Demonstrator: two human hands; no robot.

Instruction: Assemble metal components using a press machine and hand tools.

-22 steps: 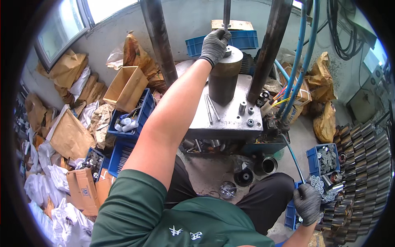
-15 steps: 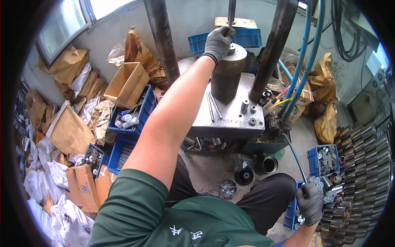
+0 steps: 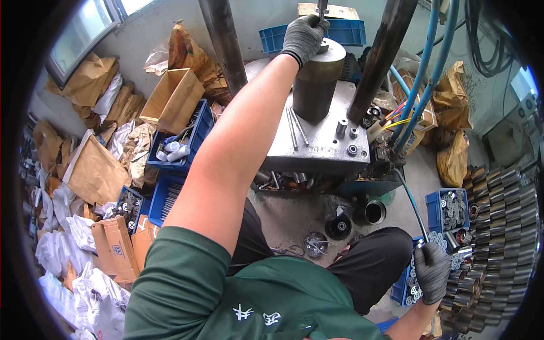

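My left hand (image 3: 306,38), in a grey knit glove, reaches to the press at the top of view. Its fingers close round the lower end of a vertical metal rod (image 3: 322,9), just above a thick steel cylinder (image 3: 315,85). A small round collar (image 3: 323,47) sits on the cylinder's top. My gloved right hand (image 3: 433,273) is wrapped round the end of a long blue lever (image 3: 412,204) at the lower right. On the steel press table (image 3: 317,148) lie two thin rods (image 3: 297,127), beside a short upright sleeve (image 3: 341,127) and small rings (image 3: 352,149).
Dark steel columns (image 3: 377,56) flank the cylinder. Blue hoses (image 3: 422,73) hang at right. Blue bins of metal parts (image 3: 446,211) and stacked metal tubes (image 3: 498,238) stand right. Bins, a wooden box (image 3: 173,102) and paper sacks (image 3: 96,170) crowd the left. Round parts (image 3: 338,226) lie on the floor.
The whole scene has shifted upward in view. Both hands keep their places, the left at the rod and the right on the lever.
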